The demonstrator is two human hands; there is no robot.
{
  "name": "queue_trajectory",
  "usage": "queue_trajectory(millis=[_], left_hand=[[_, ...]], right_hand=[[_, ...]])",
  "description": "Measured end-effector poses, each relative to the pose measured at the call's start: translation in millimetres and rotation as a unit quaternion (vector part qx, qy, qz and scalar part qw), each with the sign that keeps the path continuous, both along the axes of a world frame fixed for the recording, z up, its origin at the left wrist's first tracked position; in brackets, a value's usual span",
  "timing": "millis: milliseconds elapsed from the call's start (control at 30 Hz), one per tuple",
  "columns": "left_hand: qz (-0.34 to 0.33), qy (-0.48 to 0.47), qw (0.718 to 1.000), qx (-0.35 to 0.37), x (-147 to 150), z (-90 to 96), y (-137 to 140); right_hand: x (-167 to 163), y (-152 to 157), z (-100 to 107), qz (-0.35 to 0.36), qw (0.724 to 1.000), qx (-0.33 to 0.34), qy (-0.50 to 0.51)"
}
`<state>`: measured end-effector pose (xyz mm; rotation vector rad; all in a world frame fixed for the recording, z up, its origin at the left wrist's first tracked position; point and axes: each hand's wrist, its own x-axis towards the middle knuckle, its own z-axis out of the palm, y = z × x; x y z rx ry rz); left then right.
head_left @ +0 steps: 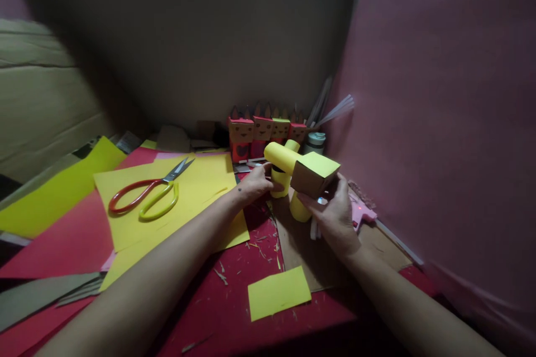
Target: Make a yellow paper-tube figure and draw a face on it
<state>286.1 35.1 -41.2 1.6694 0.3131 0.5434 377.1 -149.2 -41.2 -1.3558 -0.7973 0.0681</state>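
Observation:
A paper craft figure of yellow tubes (281, 156) and a small cardboard box (310, 178) with a yellow top is between my two hands. My left hand (256, 181) is closed at the figure's left side, its fingers on an upright yellow tube. My right hand (338, 215) grips the cardboard box, thumb in front and fingers at its right side. Another yellow tube (300, 209) shows below the box, over a cardboard sheet (307, 259). In front of the figure lies a small yellow paper rectangle (280, 294).
Scissors (165, 181) with red and yellow handles lie open on yellow paper (201, 178) at left, by red sheets (62, 240). Several box-headed cardboard figures (262, 129) stand behind, beside a lidded bottle (316, 141). A pink glue gun (362, 210) is beyond my right hand. Paper scraps dot the red table (218, 301).

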Motion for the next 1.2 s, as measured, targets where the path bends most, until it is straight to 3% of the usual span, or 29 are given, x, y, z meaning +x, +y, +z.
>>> queue_trajectory(millis=[233, 900, 1200], left_hand=[[-0.005, -0.012, 0.999, 0.034, 0, -9.7, 4], [0.040, 0.005, 0.996, 0.074, 7, -19.2, 5], [0.018, -0.020, 0.997, 0.071, 8, -26.4, 3]], right_hand=[[4, -1, -3, 0.016, 0.999, -0.027, -0.040], [13, -4, 12, 0.058, 0.998, -0.022, 0.004], [17, -6, 1, 0.053, 0.998, -0.029, -0.009]])
